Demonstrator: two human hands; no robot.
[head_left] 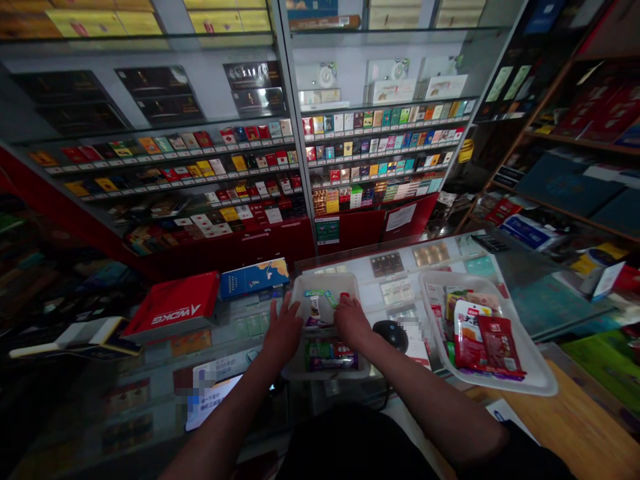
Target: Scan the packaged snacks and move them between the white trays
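Although the left hand [283,327] and the right hand [353,321] reached into a white plastic tray [325,278], their fingers were partly hidden among small packets [314,310], so any grasp could not be told; neither hand looked clenched. A green-wrapped packet [331,356] lay just below them. A blurred lit screen [213,400] sat at lower left. Right of the hands stood a black domed object [391,335], then a second tray [543,383] of red snack packets [484,343]. Cigarette shelves [380,150] ran off the frame's top edge.
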